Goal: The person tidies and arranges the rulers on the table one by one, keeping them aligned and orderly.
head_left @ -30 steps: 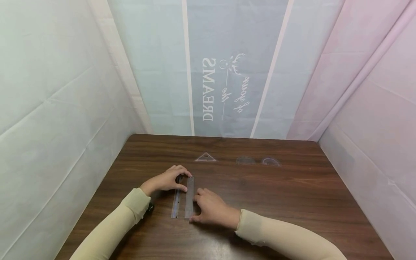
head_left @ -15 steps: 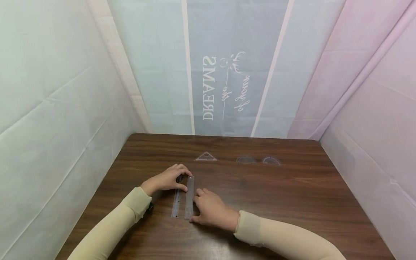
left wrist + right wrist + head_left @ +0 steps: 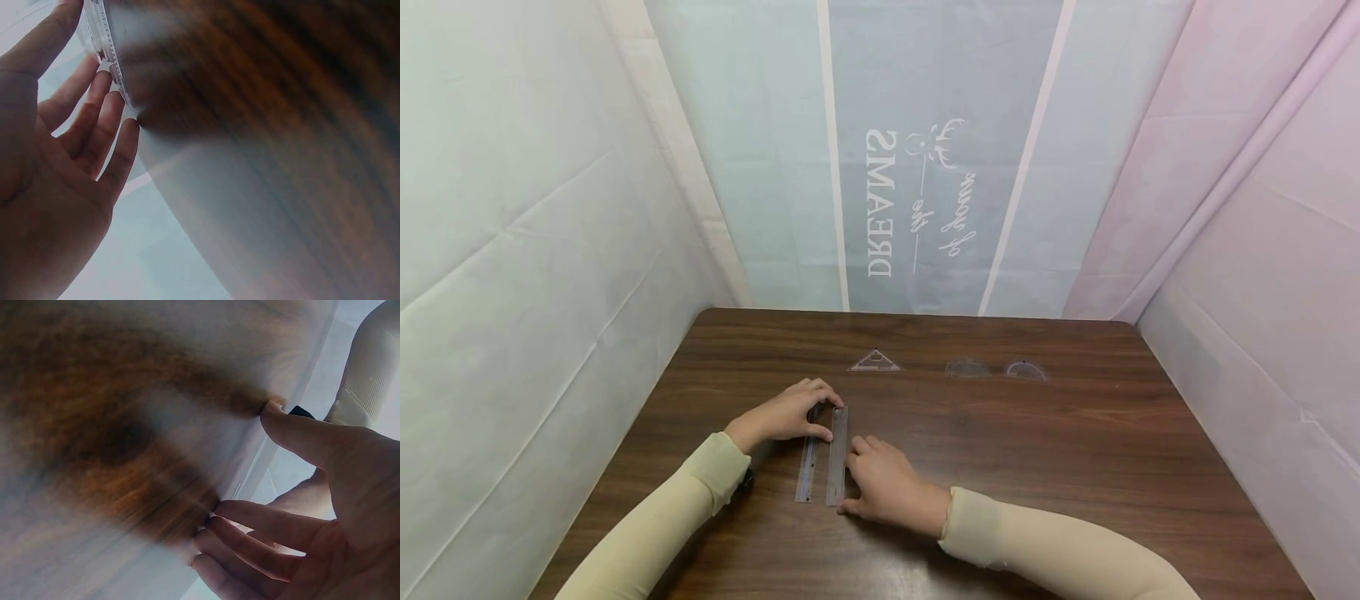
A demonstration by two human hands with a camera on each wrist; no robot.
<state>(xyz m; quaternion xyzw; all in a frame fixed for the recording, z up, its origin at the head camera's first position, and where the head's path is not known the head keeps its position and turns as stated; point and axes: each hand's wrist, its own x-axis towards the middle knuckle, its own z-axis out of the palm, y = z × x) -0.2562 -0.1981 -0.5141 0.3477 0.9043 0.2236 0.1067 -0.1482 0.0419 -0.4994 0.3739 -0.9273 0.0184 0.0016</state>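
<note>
A clear straight ruler (image 3: 837,467) lies lengthwise on the brown table between both hands in the head view. My left hand (image 3: 786,414) touches its far end with the index fingertip and its left edge with the thumb. My right hand (image 3: 887,479) lies along the right edge, fingertips at its side and thumb at the near corner. A second clear ruler (image 3: 805,479), with a bluish strip, lies parallel on the left; its far part is hidden under the left hand. Tick marks show on a ruler edge (image 3: 111,47) beside the left fingertips in the left wrist view.
Farther back on the table (image 3: 1075,467) lie a clear triangle set square (image 3: 875,362) and two clear protractors, one at the middle (image 3: 967,369) and one to its right (image 3: 1026,372). Fabric walls stand at the left, back and right; white lettering (image 3: 880,204) marks the back one.
</note>
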